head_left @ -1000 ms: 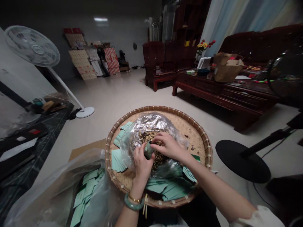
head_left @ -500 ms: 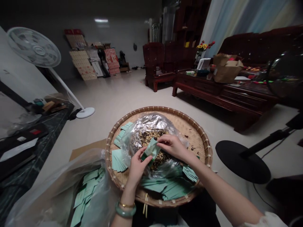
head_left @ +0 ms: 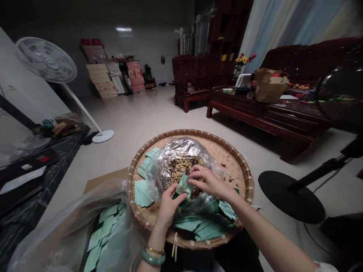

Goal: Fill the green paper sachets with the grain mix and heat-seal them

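A round woven bamboo tray (head_left: 244, 166) rests on my lap. On it lies an open clear plastic bag (head_left: 172, 151) of brown dried bits (head_left: 181, 168), with flat green packets (head_left: 143, 190) spread around it. My left hand (head_left: 169, 206) and my right hand (head_left: 207, 181) pinch one small green packet (head_left: 183, 186) between them, just above the dried bits. The left hand grips its lower part, the right its top edge.
A large clear bag (head_left: 85, 230) with several green packets sits at my lower left. A white standing fan (head_left: 47, 64) is at the left, a black fan base (head_left: 290, 196) at the right. A dark wooden table (head_left: 272, 113) with a cardboard box stands behind.
The packet went from being pressed into the dried bits to lifted clear and held between both hands. Both hands drew back slightly toward me.
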The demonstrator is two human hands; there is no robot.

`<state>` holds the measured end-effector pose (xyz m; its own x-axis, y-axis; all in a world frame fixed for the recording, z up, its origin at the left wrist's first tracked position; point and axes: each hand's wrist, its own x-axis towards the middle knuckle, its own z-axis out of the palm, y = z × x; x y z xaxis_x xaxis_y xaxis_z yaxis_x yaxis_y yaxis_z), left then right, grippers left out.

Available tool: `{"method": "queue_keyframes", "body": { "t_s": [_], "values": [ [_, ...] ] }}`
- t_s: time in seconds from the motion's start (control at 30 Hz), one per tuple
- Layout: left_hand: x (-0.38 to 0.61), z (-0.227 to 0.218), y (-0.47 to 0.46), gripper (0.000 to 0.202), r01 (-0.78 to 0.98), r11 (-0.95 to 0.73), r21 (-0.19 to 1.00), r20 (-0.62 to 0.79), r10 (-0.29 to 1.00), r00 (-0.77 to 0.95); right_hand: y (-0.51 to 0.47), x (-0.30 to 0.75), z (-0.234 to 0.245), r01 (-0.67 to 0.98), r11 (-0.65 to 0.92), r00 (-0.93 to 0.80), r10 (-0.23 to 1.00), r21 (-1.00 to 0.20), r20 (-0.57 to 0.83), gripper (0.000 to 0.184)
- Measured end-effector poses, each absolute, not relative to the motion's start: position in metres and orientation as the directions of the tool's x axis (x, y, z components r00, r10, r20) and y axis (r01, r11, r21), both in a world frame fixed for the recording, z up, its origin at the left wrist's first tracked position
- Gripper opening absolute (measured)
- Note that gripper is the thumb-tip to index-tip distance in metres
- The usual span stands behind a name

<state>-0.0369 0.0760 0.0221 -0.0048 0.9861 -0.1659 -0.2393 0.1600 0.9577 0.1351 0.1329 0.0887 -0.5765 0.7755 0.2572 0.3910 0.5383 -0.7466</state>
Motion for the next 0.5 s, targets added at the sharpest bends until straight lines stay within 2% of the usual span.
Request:
{"method": "queue_keyframes", "body": {
  "t_s": [0.13,0.37,0.5],
  "values": [
    [-0.037,0.023,0.074,0.040,-0.216,0.129,0.968,-0.149,0.985,-0.082,0.132,0.140,0.082,0.368,0.507,-0.468,0.825,-0.779,0.317,0.013],
    [-0.044,0.018,0.074,0.033,-0.158,0.084,0.984,-0.111,0.979,-0.172,0.132,0.151,0.074,0.262,0.418,-0.556,0.802,-0.870,0.218,0.027],
    [-0.041,0.023,0.071,0.031,-0.059,0.093,0.994,-0.101,0.982,-0.160,0.129,0.147,0.075,0.292,0.398,-0.489,0.844,-0.870,0.222,0.022]
  ]
}}
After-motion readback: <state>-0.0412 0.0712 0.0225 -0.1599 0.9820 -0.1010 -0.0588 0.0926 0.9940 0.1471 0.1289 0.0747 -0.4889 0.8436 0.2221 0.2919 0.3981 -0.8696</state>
